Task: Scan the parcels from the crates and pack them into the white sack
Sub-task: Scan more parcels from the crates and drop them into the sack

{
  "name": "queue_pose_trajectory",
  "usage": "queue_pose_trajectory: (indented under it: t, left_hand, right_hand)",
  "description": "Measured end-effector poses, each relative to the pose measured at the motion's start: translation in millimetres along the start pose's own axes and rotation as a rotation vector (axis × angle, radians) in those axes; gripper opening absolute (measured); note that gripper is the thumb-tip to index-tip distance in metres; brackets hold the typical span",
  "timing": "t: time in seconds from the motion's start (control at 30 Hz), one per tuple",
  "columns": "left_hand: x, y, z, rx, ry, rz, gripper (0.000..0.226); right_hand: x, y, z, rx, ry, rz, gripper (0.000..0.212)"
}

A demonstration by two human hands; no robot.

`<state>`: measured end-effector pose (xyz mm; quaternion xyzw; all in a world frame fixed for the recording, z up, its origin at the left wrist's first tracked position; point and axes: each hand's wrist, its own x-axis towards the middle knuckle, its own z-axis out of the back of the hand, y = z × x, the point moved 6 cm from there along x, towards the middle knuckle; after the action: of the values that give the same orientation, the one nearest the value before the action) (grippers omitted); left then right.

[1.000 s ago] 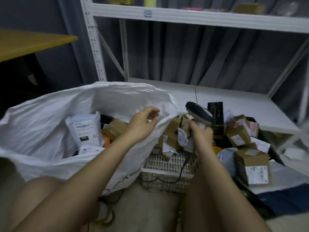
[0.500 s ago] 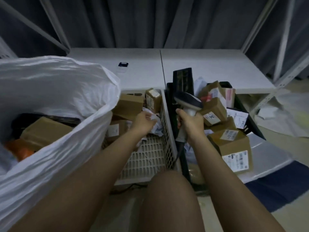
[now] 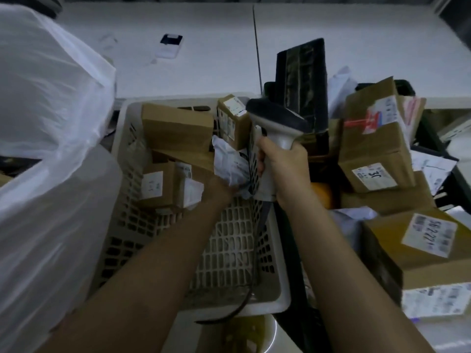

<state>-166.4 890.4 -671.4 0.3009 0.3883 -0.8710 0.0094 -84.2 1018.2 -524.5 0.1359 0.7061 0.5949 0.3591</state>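
Right hand [image 3: 283, 169] at frame center, fingers wrapped round the grip of the scanner [image 3: 276, 123]; scanner head sits just above the shared edge of the two crates, cable trailing down over the white crate's near wall. Left hand [image 3: 219, 187] reaches into the white crate [image 3: 242, 263]; it meets a crumpled white mailer [image 3: 229, 161], but the fingers are hidden under it, so grip cannot be told.

White crate: brown boxes [image 3: 175, 128] packed against the far wall and left side, near half of the floor bare mesh. Dark crate [image 3: 433, 138] at right is heaped above its rim with labelled boxes [image 3: 374, 154] and a tall black parcel [image 3: 303, 80] standing upright.

White sack [image 3: 51, 123] fills the left of frame, its side pressed against the white crate's left edge. White surface [image 3: 204, 47] spans the top, a small device [image 3: 169, 44] lying on it.
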Motion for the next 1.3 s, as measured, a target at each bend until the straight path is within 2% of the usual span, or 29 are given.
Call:
queue_pose_trajectory:
  t: [0.27, 0.4, 0.53, 0.7, 0.77, 0.9, 1.03, 1.07, 1.13, 1.2, 1.3]
  left_hand:
    - [-56, -33, 60, -0.097, -0.250, -0.246, 0.019]
    - [-115, -64, 94, -0.102, -0.273, -0.402, 0.015]
    - [-190, -95, 129, -0.067, -0.279, -0.551, 0.009]
    - [-292, -132, 183, -0.010, -0.322, -0.768, 0.005]
    - [-326, -136, 207, -0.036, -0.322, -0.792, 0.000]
    - [-380, -129, 257, -0.125, -0.343, -0.850, 0.014]
    - [-418, -103, 309, -0.305, -0.426, -0.810, 0.019]
    - [-426, -93, 323, -0.329, -0.467, -0.797, 0.020]
    - [-436, -70, 346, -0.386, -0.504, -0.756, 0.035]
    - [-441, -46, 360, -0.423, -0.482, -0.675, 0.056]
    - [-440, -14, 366, -0.490, -0.392, -0.603, 0.065]
  right_hand:
    - [-10, -1, 5, 0.007, 0.004, 0.015, 0.017]
    - [-44, 16, 12, -0.032, -0.016, 0.013, 0.030]
    - [-94, 52, 17, -0.051, 0.003, 0.054, 0.020]
    - [-167, 114, 4, -0.038, 0.103, 0.225, 0.012]
    - [-197, 135, -10, -0.011, 0.191, 0.260, 0.020]
    - [-258, 160, -38, -0.158, 0.339, 0.326, 0.026]
    - [-299, 166, -70, -0.186, 0.288, 0.392, 0.035]
    - [-307, 166, -78, -0.144, 0.258, 0.383, 0.038]
    - [-317, 165, -94, -0.016, 0.227, 0.340, 0.038]
    - [-327, 166, -111, 0.106, 0.246, 0.281, 0.039]
    - [-341, 173, -133, 0.180, 0.252, 0.258, 0.062]
